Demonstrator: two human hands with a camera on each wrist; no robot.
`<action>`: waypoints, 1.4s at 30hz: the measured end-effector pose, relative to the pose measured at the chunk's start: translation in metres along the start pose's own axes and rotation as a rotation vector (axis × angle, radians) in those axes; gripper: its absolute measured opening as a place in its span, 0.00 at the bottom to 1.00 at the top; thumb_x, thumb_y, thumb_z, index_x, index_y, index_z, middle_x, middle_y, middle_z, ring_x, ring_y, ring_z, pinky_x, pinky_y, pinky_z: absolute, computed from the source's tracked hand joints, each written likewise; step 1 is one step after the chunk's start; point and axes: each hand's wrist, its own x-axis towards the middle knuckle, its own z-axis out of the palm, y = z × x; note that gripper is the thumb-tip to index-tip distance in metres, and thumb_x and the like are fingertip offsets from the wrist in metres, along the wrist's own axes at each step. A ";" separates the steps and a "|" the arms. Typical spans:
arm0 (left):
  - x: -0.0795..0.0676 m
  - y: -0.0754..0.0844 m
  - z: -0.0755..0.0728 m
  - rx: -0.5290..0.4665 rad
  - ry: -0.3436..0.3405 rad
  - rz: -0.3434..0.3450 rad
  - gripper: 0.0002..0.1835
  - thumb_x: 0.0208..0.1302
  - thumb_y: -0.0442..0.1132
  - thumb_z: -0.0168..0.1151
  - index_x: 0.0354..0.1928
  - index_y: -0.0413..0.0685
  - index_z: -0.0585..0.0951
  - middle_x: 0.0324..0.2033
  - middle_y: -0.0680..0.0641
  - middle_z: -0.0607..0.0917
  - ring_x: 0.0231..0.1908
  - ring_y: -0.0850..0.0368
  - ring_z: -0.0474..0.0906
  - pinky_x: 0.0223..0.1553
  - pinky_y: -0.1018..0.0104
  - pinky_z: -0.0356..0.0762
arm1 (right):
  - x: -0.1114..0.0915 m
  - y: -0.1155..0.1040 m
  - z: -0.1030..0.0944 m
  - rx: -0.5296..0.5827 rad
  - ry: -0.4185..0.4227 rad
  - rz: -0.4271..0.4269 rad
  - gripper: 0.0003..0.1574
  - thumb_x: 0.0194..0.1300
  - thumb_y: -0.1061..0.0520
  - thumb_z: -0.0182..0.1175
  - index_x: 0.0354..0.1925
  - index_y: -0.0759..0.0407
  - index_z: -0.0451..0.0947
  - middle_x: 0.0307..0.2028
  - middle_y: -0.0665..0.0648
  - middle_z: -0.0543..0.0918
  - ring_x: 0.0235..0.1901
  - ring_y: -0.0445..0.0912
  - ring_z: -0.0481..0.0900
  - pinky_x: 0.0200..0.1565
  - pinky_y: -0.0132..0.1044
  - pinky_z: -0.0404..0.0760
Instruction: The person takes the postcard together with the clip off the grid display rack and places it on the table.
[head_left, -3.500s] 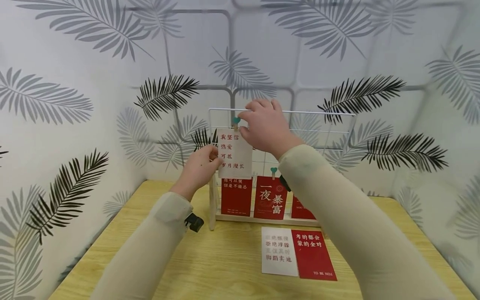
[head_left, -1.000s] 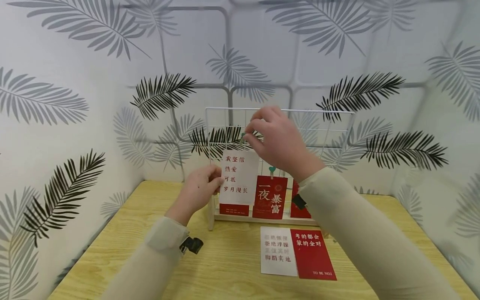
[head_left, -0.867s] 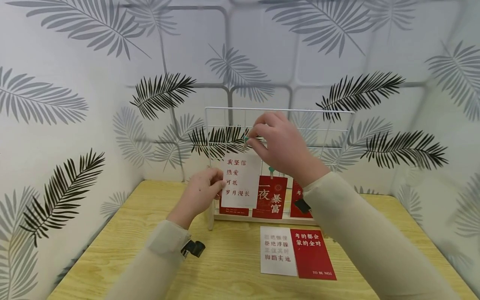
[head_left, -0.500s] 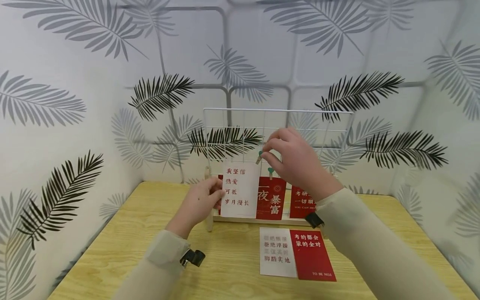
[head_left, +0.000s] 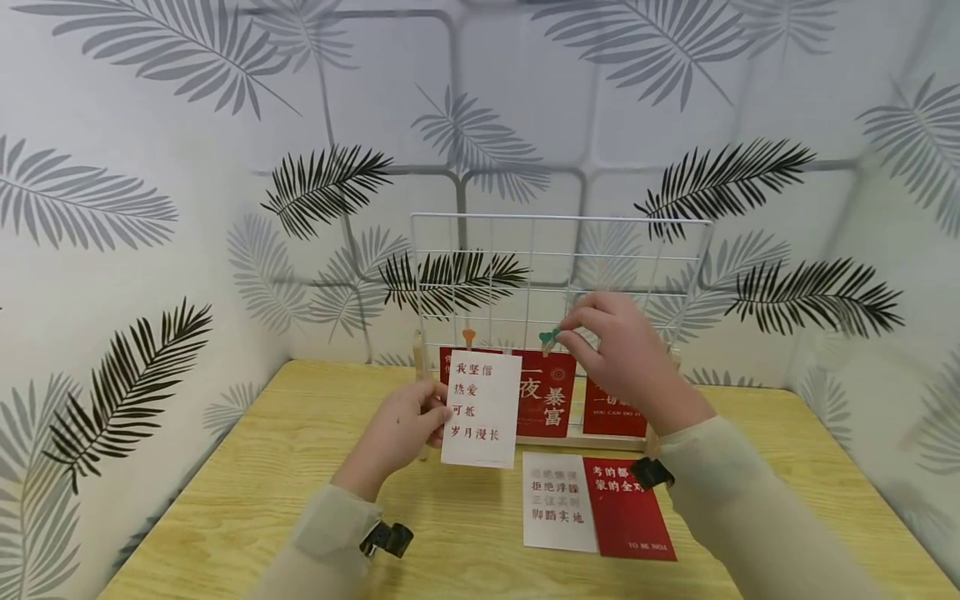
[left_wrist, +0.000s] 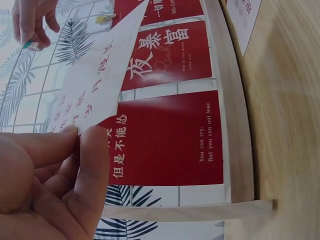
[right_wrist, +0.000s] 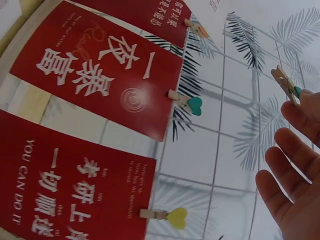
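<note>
My left hand (head_left: pixel 401 429) pinches the left edge of a white card with red Chinese characters (head_left: pixel 483 408), between thumb and fingers. The card is off the white wire grid rack (head_left: pixel 531 287) and partly covers a red card (left_wrist: pixel 165 140) hanging behind it. To the right, my right hand (head_left: pixel 618 358) pinches a small wooden clothespin (right_wrist: pixel 285 82) with a green end, held away from the grid in the right wrist view. Another clothespin with a green heart (right_wrist: pixel 187 102) grips the middle red card (head_left: pixel 551 400) on the rack.
A third red card (head_left: pixel 615 412) hangs at right under a yellow-heart clothespin (right_wrist: pixel 167 216). An orange clothespin (head_left: pixel 468 337) is at left. A white card (head_left: pixel 557 500) and a red card (head_left: pixel 633 517) lie side by side on the wooden table (head_left: pixel 450 558).
The white card, earlier clipped high on the grid, has come off and moved down, held by my left hand. My right hand has moved down and right with the green clothespin.
</note>
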 end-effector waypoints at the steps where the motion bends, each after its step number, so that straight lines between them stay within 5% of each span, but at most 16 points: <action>1: -0.001 -0.002 0.001 -0.004 -0.008 -0.008 0.07 0.74 0.33 0.58 0.49 0.44 0.81 0.32 0.46 0.81 0.28 0.53 0.79 0.30 0.61 0.83 | -0.004 0.003 0.001 0.010 0.000 0.013 0.07 0.69 0.55 0.66 0.42 0.56 0.86 0.45 0.55 0.80 0.51 0.53 0.74 0.54 0.52 0.76; 9: -0.008 -0.016 0.008 -0.028 -0.078 -0.008 0.04 0.74 0.31 0.57 0.46 0.43 0.80 0.30 0.45 0.81 0.26 0.53 0.77 0.32 0.54 0.84 | -0.035 0.023 0.009 0.086 -0.017 0.143 0.08 0.72 0.54 0.63 0.43 0.55 0.86 0.47 0.54 0.80 0.46 0.52 0.76 0.46 0.51 0.79; 28: -0.021 -0.042 0.022 0.006 -0.197 -0.100 0.02 0.70 0.29 0.62 0.41 0.40 0.79 0.26 0.46 0.81 0.23 0.55 0.79 0.28 0.56 0.84 | -0.113 0.064 -0.002 0.181 -0.057 0.390 0.14 0.78 0.51 0.55 0.48 0.57 0.82 0.47 0.56 0.79 0.43 0.49 0.76 0.45 0.52 0.77; 37: -0.019 -0.054 0.030 -0.004 -0.262 -0.158 0.03 0.68 0.30 0.63 0.41 0.40 0.78 0.24 0.45 0.80 0.20 0.55 0.79 0.25 0.60 0.83 | -0.153 0.101 -0.023 0.173 -0.224 0.587 0.25 0.78 0.41 0.52 0.56 0.58 0.80 0.52 0.62 0.82 0.50 0.60 0.79 0.45 0.58 0.79; 42: -0.018 -0.061 0.032 0.002 -0.276 -0.186 0.03 0.68 0.31 0.63 0.39 0.42 0.78 0.23 0.45 0.80 0.20 0.56 0.80 0.23 0.63 0.82 | -0.169 0.124 -0.029 0.193 -0.304 0.651 0.27 0.78 0.39 0.50 0.55 0.57 0.81 0.47 0.60 0.83 0.47 0.57 0.80 0.41 0.52 0.79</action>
